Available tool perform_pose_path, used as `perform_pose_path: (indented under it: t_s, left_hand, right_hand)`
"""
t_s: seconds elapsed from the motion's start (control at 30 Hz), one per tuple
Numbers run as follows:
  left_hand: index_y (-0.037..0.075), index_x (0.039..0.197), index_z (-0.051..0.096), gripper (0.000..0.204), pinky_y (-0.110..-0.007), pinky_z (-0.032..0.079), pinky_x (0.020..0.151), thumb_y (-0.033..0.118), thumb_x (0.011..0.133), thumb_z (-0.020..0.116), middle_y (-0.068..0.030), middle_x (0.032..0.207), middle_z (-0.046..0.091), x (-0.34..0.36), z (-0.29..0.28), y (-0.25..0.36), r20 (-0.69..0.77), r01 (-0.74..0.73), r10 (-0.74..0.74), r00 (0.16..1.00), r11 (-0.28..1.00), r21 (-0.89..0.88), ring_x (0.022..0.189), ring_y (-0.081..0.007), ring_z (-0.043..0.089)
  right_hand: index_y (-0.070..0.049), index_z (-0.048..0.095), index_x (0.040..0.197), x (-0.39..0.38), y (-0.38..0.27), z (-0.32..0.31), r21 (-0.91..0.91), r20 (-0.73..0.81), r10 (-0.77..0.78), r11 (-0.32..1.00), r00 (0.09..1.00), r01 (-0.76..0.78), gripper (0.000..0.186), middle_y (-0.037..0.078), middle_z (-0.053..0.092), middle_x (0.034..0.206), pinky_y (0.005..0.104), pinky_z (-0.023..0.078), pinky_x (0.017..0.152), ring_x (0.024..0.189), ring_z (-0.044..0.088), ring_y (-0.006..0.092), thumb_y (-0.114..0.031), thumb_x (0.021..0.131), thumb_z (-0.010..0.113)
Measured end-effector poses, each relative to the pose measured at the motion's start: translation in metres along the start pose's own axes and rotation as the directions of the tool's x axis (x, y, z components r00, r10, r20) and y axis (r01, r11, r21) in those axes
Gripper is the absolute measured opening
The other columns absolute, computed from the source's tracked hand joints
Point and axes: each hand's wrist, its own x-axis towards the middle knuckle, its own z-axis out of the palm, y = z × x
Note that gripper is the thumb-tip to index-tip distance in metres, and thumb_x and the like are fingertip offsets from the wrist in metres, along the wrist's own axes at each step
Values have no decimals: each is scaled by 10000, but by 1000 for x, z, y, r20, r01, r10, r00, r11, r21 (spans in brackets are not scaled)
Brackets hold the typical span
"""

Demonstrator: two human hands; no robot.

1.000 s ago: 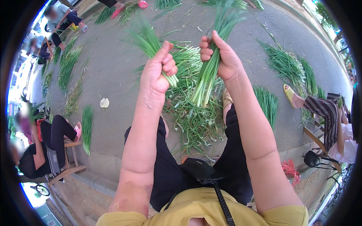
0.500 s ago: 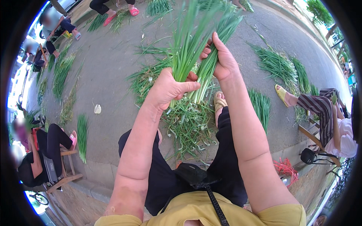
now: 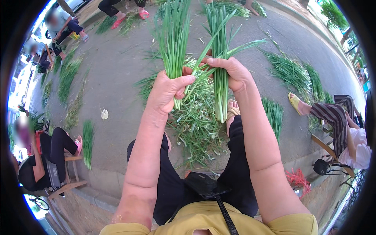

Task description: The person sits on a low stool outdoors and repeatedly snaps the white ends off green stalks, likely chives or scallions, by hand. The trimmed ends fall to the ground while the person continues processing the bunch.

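My left hand [image 3: 166,89] is closed round the lower stems of a bunch of garlic chives [image 3: 174,47], their green leaves fanning upward. To its right, my right hand [image 3: 234,74] grips a second bunch [image 3: 221,98], whose pale cut ends hang below the fingers. A few loose chive stalks [image 3: 200,72] cross between the two hands, near the fingertips on both sides. Under the hands, between my feet, lies a heap of chive trimmings [image 3: 197,127], with green and yellowish scraps mixed together.
Chive piles lie on the grey pavement [image 3: 117,78]: one at right [image 3: 288,70], one beside my right leg [image 3: 272,117], one at left [image 3: 87,143]. Seated people flank me, one in striped trousers [image 3: 333,115]. Red twine [image 3: 298,180] lies near my right elbow.
My hands have drawn further apart, and the two bunches are now separate and more upright. The right bunch has dropped lower in my grip, with a few stalks now crossing between the hands.
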Motion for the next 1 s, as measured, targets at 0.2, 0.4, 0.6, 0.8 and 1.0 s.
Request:
perform_pose_path:
  t_s: [0.2, 0.4, 0.6, 0.8, 1.0]
  left_hand:
    - [2, 970, 568, 220, -168, 307, 400, 40, 779, 670, -54, 773, 595, 4, -13, 0, -49, -49, 42, 998, 989, -142, 446, -8, 398]
    - [-30, 1027, 555, 209, -175, 317, 396, 36, 837, 611, -93, 819, 606, 13, -29, 0, -32, -23, 11, 999, 915, -402, 435, -9, 376]
    - [-42, 1076, 539, 228, -176, 308, 393, 48, 869, 571, -94, 864, 610, 14, -34, -1, 44, 28, -7, 999, 865, -502, 434, -9, 368]
    - [-22, 1091, 544, 236, -167, 297, 401, 69, 876, 573, -80, 875, 611, 7, -17, 0, 75, 12, 17, 997, 926, -376, 438, -10, 377]
    - [0, 1068, 564, 227, -168, 289, 407, 88, 865, 609, -55, 846, 611, 4, -5, -7, 76, -9, 31, 997, 960, -281, 452, -11, 402]
  right_hand:
    - [36, 492, 1164, -4, -1, 5, 15, -2, 30, 999, 1000, -30, 434, 155, 642, 1002, 332, 542, 783, 881, 647, 235, 40, 742, 590]
    - [-68, 549, 885, 11, 3, -25, 380, -245, -19, 918, 969, 114, 187, 10, 547, 688, 254, 394, 488, 486, 427, 87, -167, 815, 692]
    - [-133, 529, 740, 12, -2, -41, 354, -496, -133, 872, 858, 339, 221, -48, 441, 583, 258, 341, 480, 453, 366, 85, -217, 793, 727]
    - [-25, 610, 913, 3, 9, 11, 114, -176, -157, 977, 972, 179, 229, -8, 529, 659, 246, 370, 488, 483, 419, 66, -178, 787, 723]
    - [-2, 613, 863, -2, 19, 35, -22, -83, -165, 986, 983, 164, 228, -15, 500, 608, 247, 353, 474, 472, 409, 65, -171, 768, 732]
